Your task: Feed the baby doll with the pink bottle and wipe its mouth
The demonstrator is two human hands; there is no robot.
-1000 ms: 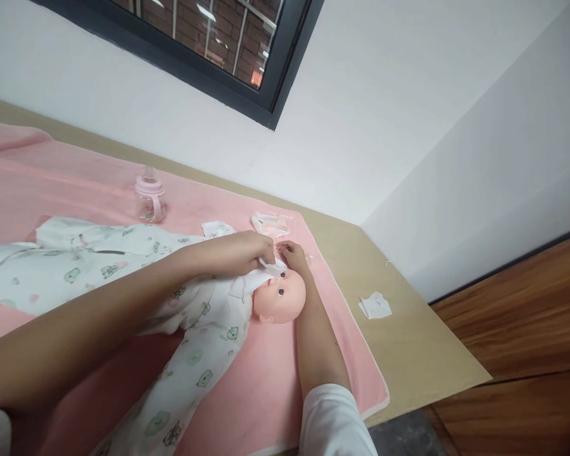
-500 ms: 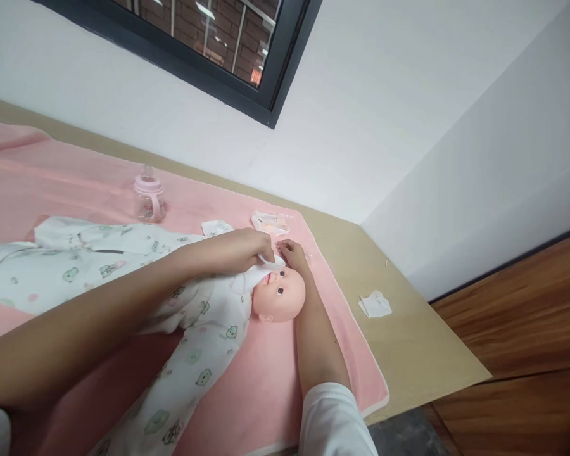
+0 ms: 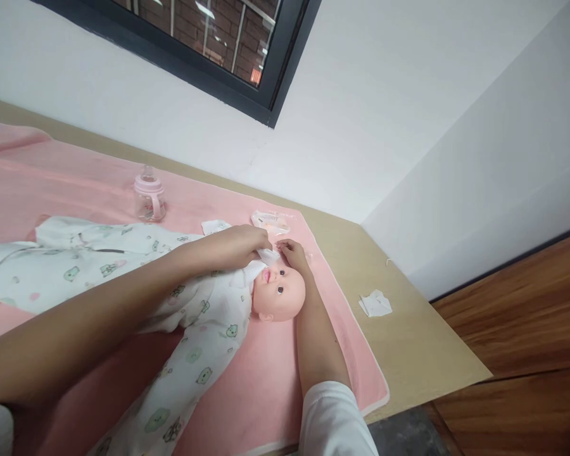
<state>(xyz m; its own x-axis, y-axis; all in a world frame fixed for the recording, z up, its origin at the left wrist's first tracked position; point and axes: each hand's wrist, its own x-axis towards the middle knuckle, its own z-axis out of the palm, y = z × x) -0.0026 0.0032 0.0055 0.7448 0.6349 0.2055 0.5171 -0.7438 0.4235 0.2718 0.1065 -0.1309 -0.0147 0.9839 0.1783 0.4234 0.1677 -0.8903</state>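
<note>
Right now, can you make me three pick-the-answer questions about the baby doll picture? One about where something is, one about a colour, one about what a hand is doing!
1. Where is the baby bottle?
A. on the pink blanket
B. on the wooden floor
C. in the doll's arms

2. What colour is the bottle's cap?
A. green
B. pink
C. black

3. What is the left hand doing?
A. lying flat and empty
B. pinching a white wipe by the doll
C. holding the bottle

Answers: 1 A, it stands upright on the blanket; 2 B, the cap is pale pink; 3 B, its fingers grip the wipe beside the doll's face.

No text, label or number is legible. The baby bottle (image 3: 149, 197) bears a small red mark, too blurred to read. The packet (image 3: 270, 222) shows faint, unreadable print.
</note>
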